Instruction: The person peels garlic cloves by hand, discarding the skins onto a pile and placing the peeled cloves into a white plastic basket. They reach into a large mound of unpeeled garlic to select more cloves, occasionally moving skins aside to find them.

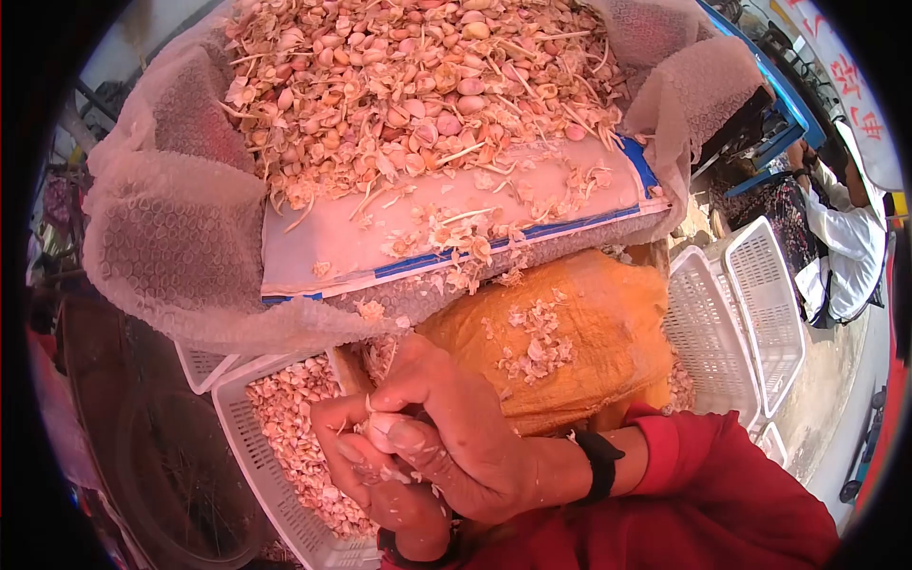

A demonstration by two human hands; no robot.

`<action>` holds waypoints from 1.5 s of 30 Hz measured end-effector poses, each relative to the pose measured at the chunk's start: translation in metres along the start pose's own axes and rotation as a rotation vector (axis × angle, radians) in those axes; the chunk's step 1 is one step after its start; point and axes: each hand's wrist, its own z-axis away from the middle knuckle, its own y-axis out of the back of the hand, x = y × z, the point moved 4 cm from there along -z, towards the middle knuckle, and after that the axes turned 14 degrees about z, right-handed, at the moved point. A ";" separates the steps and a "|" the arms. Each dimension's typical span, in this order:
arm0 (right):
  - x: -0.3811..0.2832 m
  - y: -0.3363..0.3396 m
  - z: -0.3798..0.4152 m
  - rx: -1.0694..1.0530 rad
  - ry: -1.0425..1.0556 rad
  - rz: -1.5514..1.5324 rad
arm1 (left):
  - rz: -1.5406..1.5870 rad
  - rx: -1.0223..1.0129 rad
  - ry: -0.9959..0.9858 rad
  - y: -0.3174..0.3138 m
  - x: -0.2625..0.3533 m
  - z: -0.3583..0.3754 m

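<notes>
My two hands meet low in the middle of the view, fingers curled together around a pale pink garlic clove (382,431). My right hand (465,432), a black band on its wrist, presses its thumb against the clove from above. Beneath and to the left, my left hand (344,461) cups it with bent fingers, partly covered by the right. Bits of papery skin cling to the fingers. Directly below the hands stands a white slotted crate (249,470) with many loose garlic cloves (290,418) in it.
A big heap of garlic cloves and dry skins (418,85) lies on a sheet edged with bubble wrap (180,237). An orange sack (589,332) with skins on it sits in front. White crates (712,323) stand right; a person in white (845,247) sits beyond.
</notes>
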 end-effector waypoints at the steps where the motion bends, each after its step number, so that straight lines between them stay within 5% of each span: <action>1: 0.000 -0.008 -0.001 -0.005 0.017 -0.028 | -0.019 0.009 -0.022 0.008 -0.001 -0.001; 6: -0.004 -0.044 -0.006 -0.002 -0.047 -0.014 | -0.299 0.020 -0.262 0.042 -0.006 -0.007; 12: 0.009 -0.070 -0.004 -0.064 -0.116 -0.045 | -1.197 -0.032 -0.746 0.072 -0.017 -0.009; 15: 0.010 -0.085 -0.005 -0.083 -0.091 -0.015 | -1.363 0.013 -0.821 0.091 -0.026 -0.013; 17: 0.004 -0.088 -0.008 -0.068 -0.031 -0.048 | -1.295 0.047 -0.755 0.104 -0.031 -0.017; 23: 0.020 -0.114 0.000 -0.216 -0.321 -0.220 | -1.027 0.230 -0.542 0.160 -0.039 -0.026; 25: -0.010 -0.086 -0.008 0.047 -0.103 -0.051 | -0.956 0.298 -0.483 0.183 -0.042 -0.030; 27: -0.016 -0.090 -0.011 -0.035 -0.047 0.051 | -0.914 0.359 -0.433 0.204 -0.047 -0.033; 29: 0.010 -0.141 -0.001 -0.460 -0.147 0.090 | -0.882 0.413 -0.391 0.225 -0.052 -0.038; 33: 0.043 -0.183 0.024 -0.540 -0.015 0.244 | -0.899 0.483 -0.321 0.268 -0.067 -0.045; 35: 0.053 -0.148 0.017 -0.549 0.123 0.314 | -0.915 0.514 -0.293 0.290 -0.073 -0.048; 36: 0.057 -0.118 0.011 -0.349 0.226 0.434 | -0.916 0.524 -0.288 0.296 -0.077 -0.048; 38: 0.051 -0.028 -0.052 -0.623 0.028 0.455 | -0.903 0.532 -0.273 0.300 -0.086 -0.050; 42: 0.122 0.136 -0.103 -0.028 0.031 0.898 | -0.806 0.507 -0.281 0.278 -0.088 -0.051; 45: 0.215 0.239 -0.102 -0.021 -0.035 1.170 | -0.657 0.440 -0.297 0.243 -0.084 -0.057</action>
